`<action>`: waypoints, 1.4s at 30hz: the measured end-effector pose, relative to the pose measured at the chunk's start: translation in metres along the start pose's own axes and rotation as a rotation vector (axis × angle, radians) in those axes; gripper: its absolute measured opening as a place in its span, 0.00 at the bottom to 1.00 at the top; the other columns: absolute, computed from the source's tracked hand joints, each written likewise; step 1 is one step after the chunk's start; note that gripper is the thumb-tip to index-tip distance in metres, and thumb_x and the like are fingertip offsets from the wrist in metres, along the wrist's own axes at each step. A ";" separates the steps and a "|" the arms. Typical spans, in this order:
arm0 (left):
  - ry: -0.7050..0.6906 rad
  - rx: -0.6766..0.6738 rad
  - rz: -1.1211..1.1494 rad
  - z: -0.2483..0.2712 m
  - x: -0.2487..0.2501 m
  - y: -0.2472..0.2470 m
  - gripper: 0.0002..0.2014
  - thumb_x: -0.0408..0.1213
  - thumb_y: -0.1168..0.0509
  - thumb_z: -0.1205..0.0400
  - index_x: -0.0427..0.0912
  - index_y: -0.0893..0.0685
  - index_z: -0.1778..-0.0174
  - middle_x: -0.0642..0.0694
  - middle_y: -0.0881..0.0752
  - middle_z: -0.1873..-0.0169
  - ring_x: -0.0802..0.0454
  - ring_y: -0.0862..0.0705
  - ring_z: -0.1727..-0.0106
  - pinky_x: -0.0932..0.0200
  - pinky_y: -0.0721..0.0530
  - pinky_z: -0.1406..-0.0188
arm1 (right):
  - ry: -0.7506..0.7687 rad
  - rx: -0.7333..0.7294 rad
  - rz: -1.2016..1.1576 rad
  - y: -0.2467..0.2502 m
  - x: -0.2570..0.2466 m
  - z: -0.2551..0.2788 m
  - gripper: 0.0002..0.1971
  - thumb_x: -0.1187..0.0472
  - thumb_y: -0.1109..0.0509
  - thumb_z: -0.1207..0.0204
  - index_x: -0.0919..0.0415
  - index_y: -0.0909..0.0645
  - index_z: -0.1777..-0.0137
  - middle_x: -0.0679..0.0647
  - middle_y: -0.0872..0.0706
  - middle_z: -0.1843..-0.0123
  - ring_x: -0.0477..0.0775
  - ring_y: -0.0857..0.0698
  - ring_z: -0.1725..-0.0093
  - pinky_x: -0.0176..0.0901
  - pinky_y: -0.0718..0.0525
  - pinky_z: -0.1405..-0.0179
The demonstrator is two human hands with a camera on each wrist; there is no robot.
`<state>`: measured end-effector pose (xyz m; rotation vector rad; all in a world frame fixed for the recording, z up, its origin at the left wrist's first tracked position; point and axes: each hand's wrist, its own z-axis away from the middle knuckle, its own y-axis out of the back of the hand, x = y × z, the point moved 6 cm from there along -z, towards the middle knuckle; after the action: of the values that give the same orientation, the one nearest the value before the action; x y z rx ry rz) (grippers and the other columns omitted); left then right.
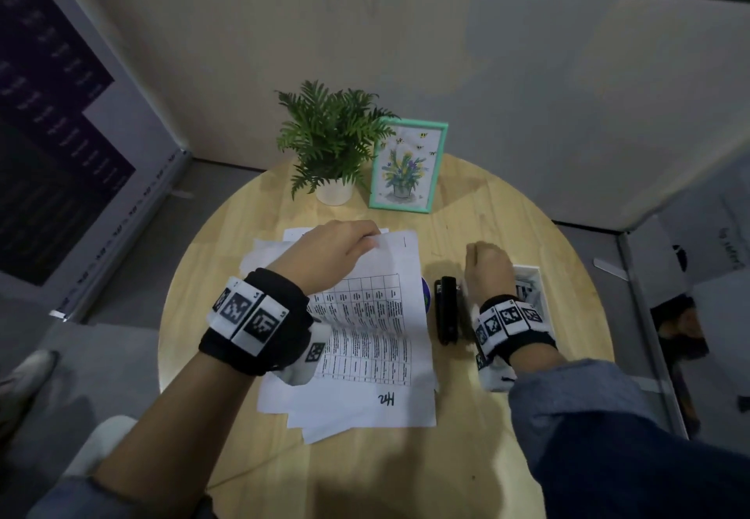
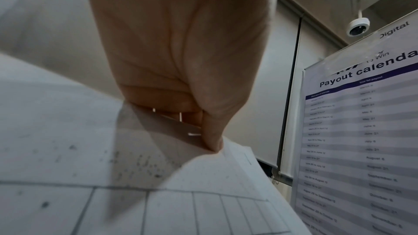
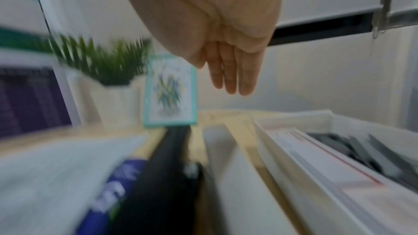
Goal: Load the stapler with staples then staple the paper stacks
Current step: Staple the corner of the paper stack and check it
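Overlapping stacks of printed paper (image 1: 365, 340) lie at the table's middle. My left hand (image 1: 367, 239) pinches the far corner of the top stack and lifts it. In the left wrist view, thumb and fingers (image 2: 211, 146) clamp that corner of the paper (image 2: 226, 176), and small metal staples (image 2: 194, 134) show in it. The black stapler (image 1: 446, 309) lies closed on the table just right of the papers. My right hand (image 1: 485, 262) hovers just right of its far end, empty. Its fingers (image 3: 233, 85) hang straight above the stapler (image 3: 162, 176).
A white box (image 1: 533, 287) holding grey staple strips (image 3: 361, 149) stands right of the stapler. A blue labelled item (image 1: 425, 295) peeks out from under the papers. A potted fern (image 1: 330, 145) and a teal picture frame (image 1: 408, 165) stand at the round table's (image 1: 507, 210) far side.
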<state>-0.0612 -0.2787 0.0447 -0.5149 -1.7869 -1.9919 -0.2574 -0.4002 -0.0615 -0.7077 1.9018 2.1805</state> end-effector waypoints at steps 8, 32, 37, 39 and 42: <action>-0.043 0.302 -0.090 0.020 0.028 0.022 0.10 0.39 0.40 0.18 0.46 0.21 0.41 0.50 0.17 0.50 0.45 0.22 0.42 0.50 0.31 0.45 | 0.375 -0.073 -0.569 0.051 -0.094 0.093 0.17 0.59 0.32 0.23 0.71 0.24 0.69 0.61 0.26 0.75 0.47 0.29 0.71 0.49 0.29 0.70; -0.283 0.227 0.685 0.113 0.125 0.088 0.15 0.40 0.37 0.21 0.29 0.17 0.61 0.41 0.22 0.69 0.52 0.27 0.68 0.59 0.29 0.73 | 0.515 0.153 -0.975 0.203 -0.148 0.179 0.10 0.67 0.32 0.23 0.56 0.18 0.66 0.39 0.19 0.75 0.35 0.24 0.71 0.24 0.26 0.67; -0.317 0.165 0.706 0.119 0.143 0.094 0.13 0.39 0.39 0.20 0.35 0.13 0.61 0.39 0.20 0.67 0.50 0.25 0.66 0.57 0.27 0.68 | 0.487 -0.027 -1.141 0.210 -0.142 0.188 0.13 0.68 0.36 0.20 0.62 0.21 0.67 0.47 0.22 0.74 0.41 0.27 0.73 0.28 0.27 0.74; -0.320 0.151 0.734 0.120 0.146 0.094 0.12 0.39 0.39 0.21 0.37 0.13 0.61 0.41 0.19 0.67 0.51 0.24 0.65 0.62 0.26 0.67 | 0.481 -0.057 -1.196 0.212 -0.141 0.190 0.13 0.69 0.37 0.20 0.63 0.21 0.67 0.46 0.20 0.75 0.40 0.25 0.74 0.27 0.25 0.73; -0.319 0.143 0.735 0.117 0.149 0.092 0.15 0.39 0.39 0.21 0.29 0.15 0.58 0.39 0.19 0.65 0.49 0.24 0.63 0.59 0.26 0.65 | 0.478 -0.069 -1.225 0.214 -0.139 0.191 0.13 0.69 0.37 0.20 0.63 0.20 0.66 0.46 0.19 0.75 0.41 0.23 0.73 0.27 0.24 0.72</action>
<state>-0.1379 -0.1792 0.2136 -1.2778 -1.5605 -1.3145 -0.2721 -0.2278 0.2065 -1.8673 0.9497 1.3034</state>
